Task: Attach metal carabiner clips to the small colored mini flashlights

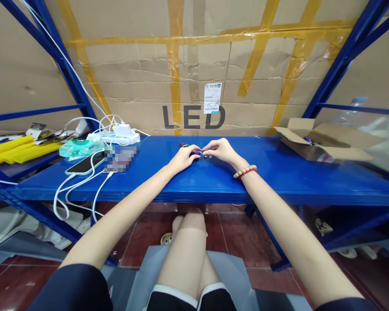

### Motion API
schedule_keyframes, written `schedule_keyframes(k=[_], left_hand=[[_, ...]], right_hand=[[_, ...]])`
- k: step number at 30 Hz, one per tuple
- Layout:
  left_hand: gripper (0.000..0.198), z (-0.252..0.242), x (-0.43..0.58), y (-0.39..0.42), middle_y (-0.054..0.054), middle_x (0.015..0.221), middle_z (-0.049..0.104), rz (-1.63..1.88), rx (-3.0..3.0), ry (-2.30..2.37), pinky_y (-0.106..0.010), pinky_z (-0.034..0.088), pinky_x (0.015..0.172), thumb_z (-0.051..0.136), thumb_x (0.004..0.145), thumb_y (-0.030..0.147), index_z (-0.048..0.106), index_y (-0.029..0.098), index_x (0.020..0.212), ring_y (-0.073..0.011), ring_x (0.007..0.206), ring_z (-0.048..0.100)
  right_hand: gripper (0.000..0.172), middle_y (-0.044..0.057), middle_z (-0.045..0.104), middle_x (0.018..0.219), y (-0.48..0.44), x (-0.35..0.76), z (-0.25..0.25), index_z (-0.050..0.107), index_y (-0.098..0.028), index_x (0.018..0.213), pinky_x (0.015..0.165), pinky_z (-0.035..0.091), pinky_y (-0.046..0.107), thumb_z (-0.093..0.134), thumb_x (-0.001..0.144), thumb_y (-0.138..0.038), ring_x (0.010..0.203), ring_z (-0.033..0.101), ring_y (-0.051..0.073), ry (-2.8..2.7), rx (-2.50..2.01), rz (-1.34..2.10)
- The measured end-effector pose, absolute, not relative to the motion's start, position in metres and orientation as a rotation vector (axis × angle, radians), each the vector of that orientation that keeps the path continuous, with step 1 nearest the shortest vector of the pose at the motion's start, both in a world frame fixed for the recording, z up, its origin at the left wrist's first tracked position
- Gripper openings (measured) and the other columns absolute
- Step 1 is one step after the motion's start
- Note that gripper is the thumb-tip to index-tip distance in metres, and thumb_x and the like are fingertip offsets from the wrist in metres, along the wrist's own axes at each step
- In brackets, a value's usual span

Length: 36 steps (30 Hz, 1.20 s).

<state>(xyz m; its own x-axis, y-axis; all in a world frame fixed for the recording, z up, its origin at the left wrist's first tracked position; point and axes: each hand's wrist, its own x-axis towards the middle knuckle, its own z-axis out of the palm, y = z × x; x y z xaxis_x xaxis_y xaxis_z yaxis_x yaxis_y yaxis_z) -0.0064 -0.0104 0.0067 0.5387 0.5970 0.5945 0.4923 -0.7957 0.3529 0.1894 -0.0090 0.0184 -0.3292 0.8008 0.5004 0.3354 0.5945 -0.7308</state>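
Observation:
My left hand (182,158) rests over the blue shelf top, its thumb and fingers closed on a small shiny purple piece (195,153). What kind of piece it is cannot be made out. My right hand (223,151), with a beaded bracelet and red cord at the wrist, is held close by on the right. Its thumb and fingertips pinch together near the purple piece's end; anything between them is too small to name. Just beyond my left hand lie small red and green shiny pieces (183,145), partly hidden. A tiny dark bit (205,157) shows below my right fingertips.
To the left on the shelf (162,185) are a phone (86,163) with white cables, a power strip (121,138), a teal packet (79,148) and a pixelated item. An open cardboard box (306,144) stands right. Blue posts and a large taped carton (132,86) bound the space.

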Motion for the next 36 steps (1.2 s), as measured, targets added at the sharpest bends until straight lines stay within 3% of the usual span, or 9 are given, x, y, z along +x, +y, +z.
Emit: schedule_keyframes(k=[5, 15, 31, 36], left_hand=[[0.017, 0.011, -0.005, -0.017, -0.008, 0.098, 0.070, 0.949, 2.772, 1.052, -0.032, 0.048, 0.086, 0.046, 0.090, 0.021, 0.062, 0.016, 0.094, -0.0201, 0.093, 0.064], [0.019, 0.015, -0.003, -0.028, -0.004, 0.114, 0.065, 0.823, 2.832, 1.269, -0.029, 0.048, 0.081, 0.040, 0.095, 0.027, 0.054, 0.023, 0.107, -0.0199, 0.108, 0.058], [0.017, 0.012, -0.004, -0.022, -0.005, 0.107, 0.065, 0.905, 2.786, 1.185, -0.031, 0.046, 0.084, 0.042, 0.094, 0.027, 0.054, 0.021, 0.105, -0.0206, 0.102, 0.059], [0.016, 0.010, -0.005, -0.014, -0.006, 0.098, 0.067, 0.999, 2.767, 1.041, -0.033, 0.044, 0.089, 0.044, 0.092, 0.024, 0.058, 0.018, 0.095, -0.0200, 0.095, 0.060]], right_hand=[[0.035, 0.007, 0.070, 0.067, -0.010, 0.188, 0.019, 0.074, -0.013, 0.072, 0.051, 0.049, 0.026, 0.079, 0.054, -0.043, 0.050, 0.060, 0.014, -1.872, -0.911, 0.664], [0.038, 0.006, 0.069, 0.062, -0.012, 0.187, 0.021, 0.074, -0.012, 0.074, 0.050, 0.048, 0.025, 0.079, 0.054, -0.044, 0.049, 0.059, 0.013, -1.844, -0.915, 0.685], [0.036, 0.006, 0.070, 0.065, -0.010, 0.188, 0.020, 0.074, -0.013, 0.078, 0.049, 0.047, 0.024, 0.077, 0.058, -0.044, 0.049, 0.059, 0.013, -1.856, -0.924, 0.662], [0.038, 0.006, 0.069, 0.061, -0.014, 0.187, 0.024, 0.074, -0.013, 0.072, 0.048, 0.046, 0.024, 0.078, 0.054, -0.046, 0.049, 0.059, 0.014, -1.838, -0.948, 0.670]])
